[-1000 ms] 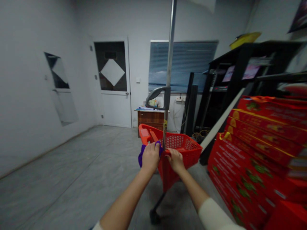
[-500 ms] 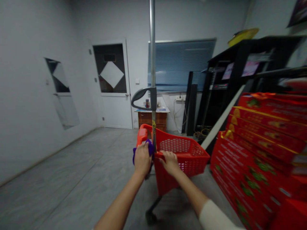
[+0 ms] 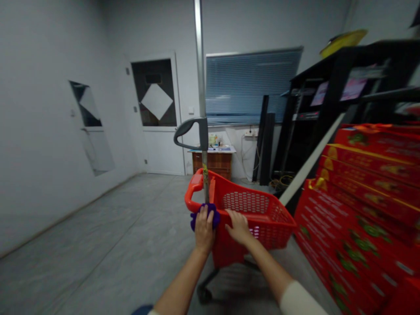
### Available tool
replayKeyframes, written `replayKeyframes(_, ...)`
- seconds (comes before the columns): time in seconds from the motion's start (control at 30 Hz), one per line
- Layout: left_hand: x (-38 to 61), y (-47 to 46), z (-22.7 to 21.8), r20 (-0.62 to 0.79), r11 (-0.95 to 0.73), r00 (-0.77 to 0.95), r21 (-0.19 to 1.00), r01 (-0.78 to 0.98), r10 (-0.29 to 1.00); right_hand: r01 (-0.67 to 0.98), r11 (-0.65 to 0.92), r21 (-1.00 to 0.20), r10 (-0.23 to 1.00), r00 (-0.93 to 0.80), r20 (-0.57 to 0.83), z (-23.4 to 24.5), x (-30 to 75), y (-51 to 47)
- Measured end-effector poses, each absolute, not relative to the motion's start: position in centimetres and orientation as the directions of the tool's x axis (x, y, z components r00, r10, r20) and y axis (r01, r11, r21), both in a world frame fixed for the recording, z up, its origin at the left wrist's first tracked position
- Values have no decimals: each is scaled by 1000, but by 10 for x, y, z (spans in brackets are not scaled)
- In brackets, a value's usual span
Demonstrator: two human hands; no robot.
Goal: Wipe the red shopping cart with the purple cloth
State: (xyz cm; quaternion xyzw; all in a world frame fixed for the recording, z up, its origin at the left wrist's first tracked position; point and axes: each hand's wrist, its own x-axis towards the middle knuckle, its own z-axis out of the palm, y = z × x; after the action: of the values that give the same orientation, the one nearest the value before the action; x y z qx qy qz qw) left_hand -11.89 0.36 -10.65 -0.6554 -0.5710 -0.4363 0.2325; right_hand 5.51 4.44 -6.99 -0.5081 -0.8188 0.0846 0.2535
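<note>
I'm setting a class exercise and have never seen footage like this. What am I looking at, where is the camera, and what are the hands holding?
There is no machine here: these are a person's two bare arms, filmed by a camera worn on the head, looking forward and down. All three pictures come from that one view. The left hand holds a purple cloth against the red wheeled shopping basket. The right hand rests on the basket's edge. A metal pole with a grey handle rises from the basket. Stacked red boxes stand to the right, on a grey floor.
</note>
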Motion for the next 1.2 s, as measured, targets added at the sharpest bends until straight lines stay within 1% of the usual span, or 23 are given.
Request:
replayKeyframes(0.1, -121, 4, -103, 804, -326, 155, 51, 944, 573, 750, 502, -431, 864, -411, 290, -71, 58, 46)
replayKeyframes(0.17, -116, 3, -90, 768, -335, 224, -13, 942, 600, 708, 536, -459, 844, -464, 269, -71, 63, 50)
replayKeyframes(0.23, -104, 3, -72, 732, -243, 171, -7, 970, 660, 656, 586, -476, 807, -526, 269, -69, 71, 56)
replayKeyframes(0.3, -88, 3, -52, 670, -145, 110, -3, 989, 734, 639, 610, -468, 788, -548, 280, -66, 82, 60)
replayKeyframes(0.33, -80, 3, -42, 627, -136, 115, -14, 991, 771, 657, 602, -454, 797, -534, 283, -65, 88, 61)
replayKeyframes(0.4, -68, 5, -23, 520, -186, 175, -31, 982, 836, 728, 548, -413, 837, -475, 272, -65, 101, 61)
replayKeyframes(0.47, -64, 8, -4, 401, -244, 226, -6, 970, 888, 787, 491, -374, 870, -429, 241, -67, 112, 60)
replayKeyframes(0.53, -67, 11, 11, 324, -225, 204, 29, 974, 924, 811, 467, -353, 884, -416, 213, -71, 118, 57)
replayKeyframes(0.57, -69, 13, 17, 307, -184, 164, 37, 982, 937, 817, 459, -349, 888, -412, 204, -73, 118, 55)
replayKeyframes(0.63, -72, 16, 23, 306, -98, 86, 25, 995, 948, 830, 439, -345, 898, -396, 189, -76, 115, 52)
replayKeyframes(0.73, -62, 18, 15, 330, -21, 12, 21, 1000, 944, 854, 403, -329, 915, -363, 178, -75, 104, 47)
replayKeyframes(0.87, -41, 19, -1, 343, -53, 33, 49, 997, 939, 866, 389, -315, 920, -350, 175, -70, 95, 41)
replayKeyframes(0.93, -44, 20, -1, 339, -59, 44, 32, 998, 940, 850, 409, -333, 913, -372, 169, -69, 96, 39)
replayKeyframes(1.07, -68, 15, 7, 441, 56, -28, -50, 997, 897, 810, 446, -380, 895, -404, 190, -72, 96, 38)
replayKeyframes(1.13, -71, 11, 3, 473, 92, -54, -56, 994, 880, 801, 453, -391, 891, -396, 221, -76, 92, 38)
replayKeyframes(1.2, -65, 9, -6, 477, 88, -60, -38, 995, 877, 807, 452, -379, 890, -384, 244, -81, 86, 39)
